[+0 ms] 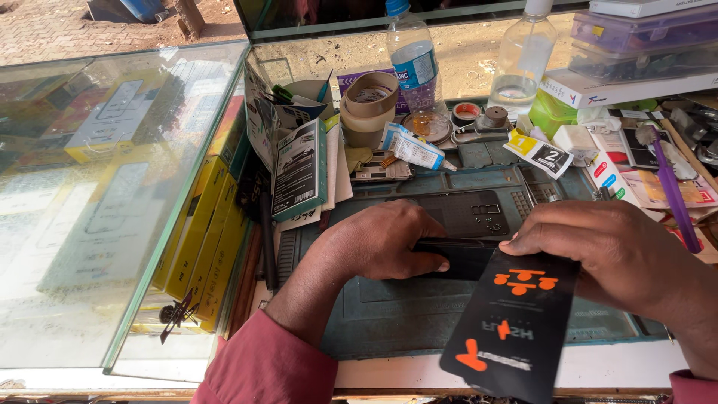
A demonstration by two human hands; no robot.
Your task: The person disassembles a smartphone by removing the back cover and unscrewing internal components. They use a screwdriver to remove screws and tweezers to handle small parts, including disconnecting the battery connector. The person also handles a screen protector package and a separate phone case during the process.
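Closest to the camera is a flat black card sleeve with orange shapes on it (pixel 512 329). It hangs tilted over the near edge of the grey-blue rubber work mat (pixel 404 314). The right hand (pixel 613 251) grips the top of the sleeve, with the thumb pressed on its upper edge and the fingers curled shut behind it.

The left hand (pixel 381 241) lies just beside it on the mat. Its fingers are bent down and pinch the end of a thin dark flat thing (pixel 460 258). This looks like a phone or a panel, but I cannot tell which. The thing lies flat on the mat between the two hands, and its right end goes under the sleeve. Both arms come in from the bottom in dark red sleeves (pixel 269 366), with the wrists low and the knuckles up.

What could go wrong? I think the sleeve could slip and drop off the edge, because only its top is held. The thin dark thing could bend or scratch if both hands pull too hard at once.

Further back on the mat lie a small white tube with blue print (pixel 413 148) and a white square sticker pack (pixel 538 152). Behind them stand rolls of brown tape (pixel 369 105) and a clear plastic bottle with a blue cap (pixel 413 63). A purple stick (pixel 673 191) lies on the right. On the left is a glass counter top (pixel 97 194) with yellow boxes (pixel 202 232) along its side.
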